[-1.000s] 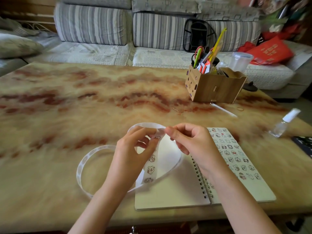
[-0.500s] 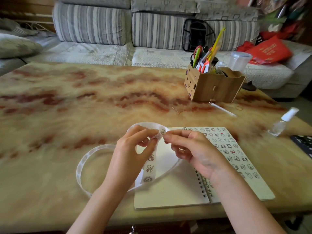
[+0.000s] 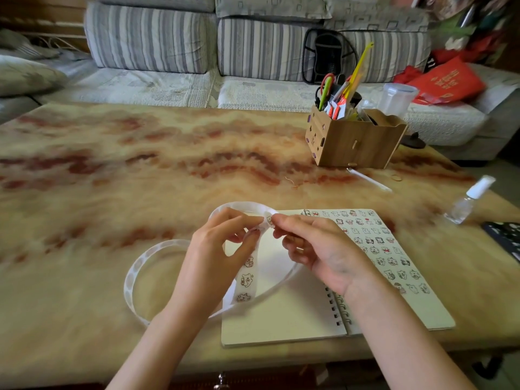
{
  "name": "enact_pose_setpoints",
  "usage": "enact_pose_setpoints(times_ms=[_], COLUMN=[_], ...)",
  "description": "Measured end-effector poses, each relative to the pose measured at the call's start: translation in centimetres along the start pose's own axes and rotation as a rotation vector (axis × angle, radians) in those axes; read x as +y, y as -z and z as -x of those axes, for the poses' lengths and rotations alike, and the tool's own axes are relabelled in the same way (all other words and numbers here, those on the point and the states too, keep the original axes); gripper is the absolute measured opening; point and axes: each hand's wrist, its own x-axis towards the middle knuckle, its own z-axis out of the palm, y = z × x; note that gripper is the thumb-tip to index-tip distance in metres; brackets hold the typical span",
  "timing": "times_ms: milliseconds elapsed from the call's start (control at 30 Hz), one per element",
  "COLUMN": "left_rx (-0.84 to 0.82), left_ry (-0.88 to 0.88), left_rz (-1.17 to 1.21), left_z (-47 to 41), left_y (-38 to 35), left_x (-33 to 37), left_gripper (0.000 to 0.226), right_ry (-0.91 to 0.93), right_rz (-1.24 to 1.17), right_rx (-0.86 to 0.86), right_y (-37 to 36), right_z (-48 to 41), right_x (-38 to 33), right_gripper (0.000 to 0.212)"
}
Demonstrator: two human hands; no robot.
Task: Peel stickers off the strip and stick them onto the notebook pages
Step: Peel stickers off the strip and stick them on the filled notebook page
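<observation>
Pinching the sticker strip [image 3: 247, 280] above the notebook [image 3: 281, 319], left hand [image 3: 213, 263] and right hand [image 3: 326, 254] fingers meeting at one sticker, peel too small to tell, loop partly hidden behind left wrist.

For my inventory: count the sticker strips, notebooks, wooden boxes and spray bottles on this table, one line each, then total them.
Sticker strip: 1
Notebook: 1
Wooden box: 1
Spray bottle: 1
Total: 4
</observation>
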Motion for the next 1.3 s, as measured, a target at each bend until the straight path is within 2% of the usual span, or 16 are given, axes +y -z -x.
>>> enact_pose_setpoints(times_ms=[167,367,533,567,767,1200,1300], left_rx=[0.003,0.025,0.07,0.074,0.081,0.082,0.078], left_ry=[-0.006,-0.038,0.003,0.012,0.011,-0.012,0.0], left_rz=[-0.015,-0.009,0.008,0.012,-0.009,-0.037,-0.047], left_z=[0.1,0.21,0.27,0.28,0.36,0.31,0.34], left_y=[-0.09,-0.4,-0.53,-0.57,-0.73,-0.65,-0.75], left_x=[-0.21,-0.1,0.29,0.37,0.23,0.01,-0.07], left_gripper=[0.027,0.022,0.015,0.009,0.011,0.018,0.013], right_ry=[0.075,0.046,0.037,0.035,0.011,0.002,0.012], right_rz=[0.067,0.007,0.024,0.031,0.045,0.034,0.039], right_rx=[0.042,0.026,0.02,0.025,0.03,0.073,0.088], right_y=[0.25,0.53,0.42,0.38,0.14,-0.34,-0.3], right_z=[0.03,0.12,0.61,0.67,0.66,0.43,0.25], right_x=[0.11,0.17,0.34,0.32,0.26,0.46,0.51], right_gripper=[0.006,0.005,0.024,0.024,0.03,0.011,0.011])
